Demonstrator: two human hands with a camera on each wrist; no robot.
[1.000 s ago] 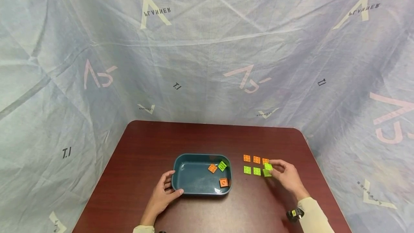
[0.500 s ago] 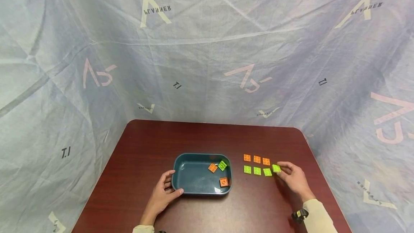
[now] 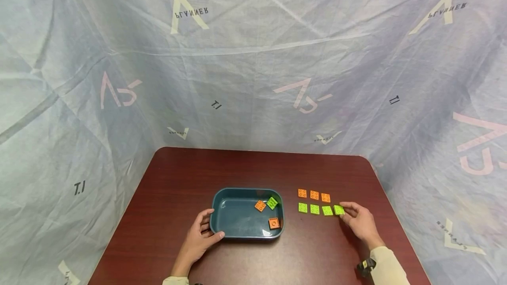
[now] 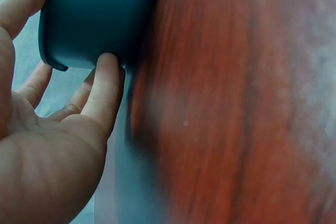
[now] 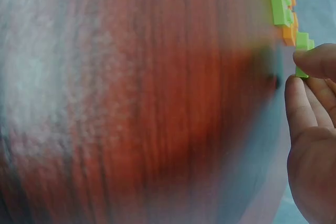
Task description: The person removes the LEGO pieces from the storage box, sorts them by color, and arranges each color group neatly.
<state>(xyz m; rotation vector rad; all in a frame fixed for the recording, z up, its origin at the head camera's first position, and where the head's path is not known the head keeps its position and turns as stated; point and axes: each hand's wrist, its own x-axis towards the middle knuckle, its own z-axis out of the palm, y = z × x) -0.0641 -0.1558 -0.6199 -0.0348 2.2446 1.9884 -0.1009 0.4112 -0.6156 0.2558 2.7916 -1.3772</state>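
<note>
At the right end of a row of green toy bricks, my right hand (image 3: 361, 223) pinches a green toy brick (image 3: 338, 210) between thumb and fingers. The right wrist view shows the thumb against this brick (image 5: 302, 41), just past the other green bricks. My left hand (image 3: 199, 237) holds the left end of a dark teal rectangular dish (image 3: 233, 236), thumb at the front corner and fingers along the side. Two orange bricks (image 3: 260, 206) and one green brick (image 3: 272, 203) lie inside the dish, towards its right. One of the orange bricks (image 3: 274, 223) lies underside up.
Behind the green bricks (image 3: 314, 209) runs a row of three orange bricks (image 3: 314, 195). Everything stands on a dark red wooden table (image 3: 190, 170) with rounded far corners. Printed grey cloth (image 3: 245, 78) hangs around its back and sides.
My right hand has moved right with the green brick, from above the third green brick down to the row's right end. The left hand and dish have stayed put.
</note>
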